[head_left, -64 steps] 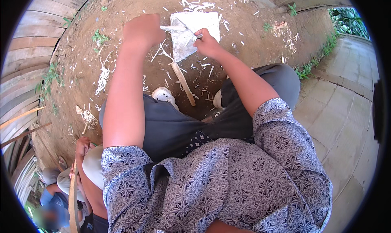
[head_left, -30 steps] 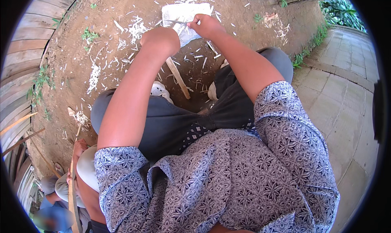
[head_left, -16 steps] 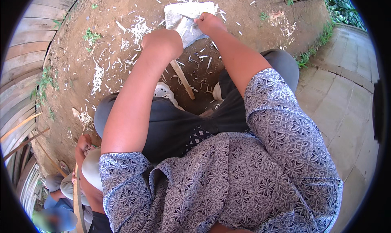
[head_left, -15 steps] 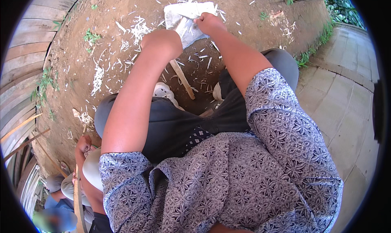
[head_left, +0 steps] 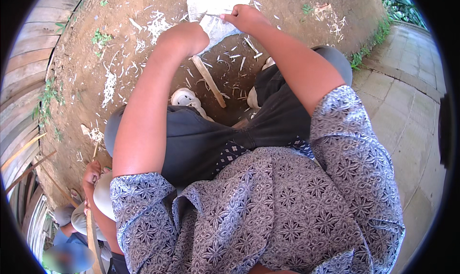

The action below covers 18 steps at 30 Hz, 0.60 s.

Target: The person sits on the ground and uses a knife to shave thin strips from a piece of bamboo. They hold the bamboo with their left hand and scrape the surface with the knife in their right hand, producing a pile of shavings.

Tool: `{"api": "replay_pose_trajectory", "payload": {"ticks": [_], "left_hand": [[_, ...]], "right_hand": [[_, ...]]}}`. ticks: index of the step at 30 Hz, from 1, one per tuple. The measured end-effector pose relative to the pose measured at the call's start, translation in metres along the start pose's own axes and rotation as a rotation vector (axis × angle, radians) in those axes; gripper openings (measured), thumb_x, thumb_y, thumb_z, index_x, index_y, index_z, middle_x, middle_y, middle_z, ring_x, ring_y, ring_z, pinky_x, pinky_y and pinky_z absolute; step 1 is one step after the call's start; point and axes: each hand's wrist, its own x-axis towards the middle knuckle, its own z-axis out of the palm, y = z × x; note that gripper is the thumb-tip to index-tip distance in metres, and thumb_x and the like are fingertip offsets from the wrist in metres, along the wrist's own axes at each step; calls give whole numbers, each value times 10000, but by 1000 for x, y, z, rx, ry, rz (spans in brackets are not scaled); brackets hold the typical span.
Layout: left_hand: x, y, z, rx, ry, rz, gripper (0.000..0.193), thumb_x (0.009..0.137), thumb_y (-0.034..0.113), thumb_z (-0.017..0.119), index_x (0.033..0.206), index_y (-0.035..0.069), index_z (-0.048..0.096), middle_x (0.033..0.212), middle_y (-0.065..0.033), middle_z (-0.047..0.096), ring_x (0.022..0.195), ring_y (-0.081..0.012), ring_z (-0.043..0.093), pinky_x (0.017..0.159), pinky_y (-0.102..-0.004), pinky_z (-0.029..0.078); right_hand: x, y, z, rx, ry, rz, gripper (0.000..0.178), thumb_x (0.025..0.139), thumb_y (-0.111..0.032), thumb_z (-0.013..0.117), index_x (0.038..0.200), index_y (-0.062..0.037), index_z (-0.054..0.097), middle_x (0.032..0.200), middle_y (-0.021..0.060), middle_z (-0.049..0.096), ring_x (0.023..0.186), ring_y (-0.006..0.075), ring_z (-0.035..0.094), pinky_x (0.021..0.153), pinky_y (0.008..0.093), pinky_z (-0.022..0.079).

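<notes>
My left hand (head_left: 184, 38) is closed in a fist, its back toward me, so what it grips is hidden. My right hand (head_left: 247, 19) is closed too, thumb against the fingers, at the end of a thin, narrow piece (head_left: 211, 14) that spans toward the left hand; its kind is too small to tell. Both hands are over a whitish sheet (head_left: 218, 1) spread on the ground. A pale wooden stick (head_left: 208, 81) slants from below my left hand toward my feet; whether that hand touches it is hidden.
Pale shavings (head_left: 158, 27) litter the brown dirt ground (head_left: 129, 8). My white shoe (head_left: 184, 97) is near the stick. At lower left another person's hand (head_left: 91, 172) is near a long wooden strip (head_left: 92, 235). Wooden slats (head_left: 28, 49) border the left, grey paving (head_left: 388, 97) the right.
My hands have moved a little farther away and to the left, and the right one has turned slightly. The view has shifted, and my knees are spread a bit wider.
</notes>
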Motion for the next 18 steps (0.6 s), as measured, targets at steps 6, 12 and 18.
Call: {"api": "replay_pose_trajectory", "payload": {"ticks": [6, 12, 18], "left_hand": [[-4, 2, 2, -70, -5, 1, 471, 988, 269, 389, 1062, -74, 704, 1006, -298, 707, 965, -421, 697, 894, -470, 522], [11, -15, 4, -12, -35, 65, 533, 1038, 330, 335, 1059, -79, 675, 900, -266, 705, 884, -414, 689, 881, -492, 513], [15, -17, 9, -59, 25, 90, 536, 1037, 350, 344, 1096, -89, 644, 824, -208, 703, 782, -366, 688, 805, -481, 515]], "right_hand": [[21, 16, 23, 77, 32, 55, 559, 886, -630, 653, 1109, -122, 726, 1065, 86, 741, 1052, 279, 696, 924, 435, 526], [24, 7, 27, 122, 41, 101, 550, 892, -624, 650, 1159, -147, 715, 1085, 67, 742, 1060, 270, 697, 918, 429, 531], [31, 3, 28, 2, 143, 180, 535, 909, -607, 632, 1168, -147, 721, 1085, 74, 738, 1054, 273, 697, 898, 446, 538]]}}
